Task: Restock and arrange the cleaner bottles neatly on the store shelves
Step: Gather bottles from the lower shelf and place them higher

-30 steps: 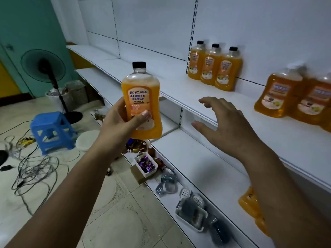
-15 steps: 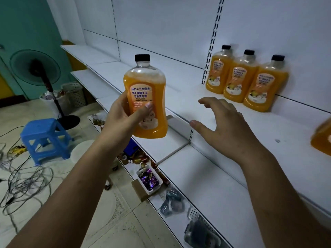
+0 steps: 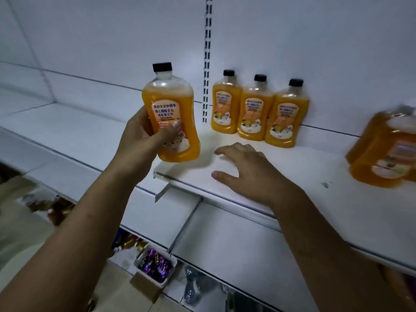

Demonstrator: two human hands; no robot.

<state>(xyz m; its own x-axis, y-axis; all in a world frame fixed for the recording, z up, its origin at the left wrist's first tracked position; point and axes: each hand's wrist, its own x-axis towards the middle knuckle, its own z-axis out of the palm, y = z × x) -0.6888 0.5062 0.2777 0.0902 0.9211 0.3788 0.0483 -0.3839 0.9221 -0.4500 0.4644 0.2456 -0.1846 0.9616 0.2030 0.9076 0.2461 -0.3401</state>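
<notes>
My left hand (image 3: 144, 140) grips an orange cleaner bottle (image 3: 172, 113) with a black cap, upright and slightly tilted, just above the left end of a white shelf (image 3: 315, 176). My right hand (image 3: 249, 170) hovers low over that shelf with fingers spread and nothing in it. Three matching orange bottles (image 3: 258, 109) stand in a row against the back wall, behind my right hand. More orange bottles (image 3: 385, 152), blurred, stand at the right edge of the same shelf.
A slotted upright rail (image 3: 207, 59) runs up the back wall beside the row. Another white shelf (image 3: 56, 131) extends left at a slightly lower level. Below, a lower shelf (image 3: 236, 251) and a small tray of purple items (image 3: 155, 265) sit near the floor.
The held bottle has moved right and up, close to the shelf's left end. My right hand has dropped lower over the shelf board. The view has turned towards the shelf.
</notes>
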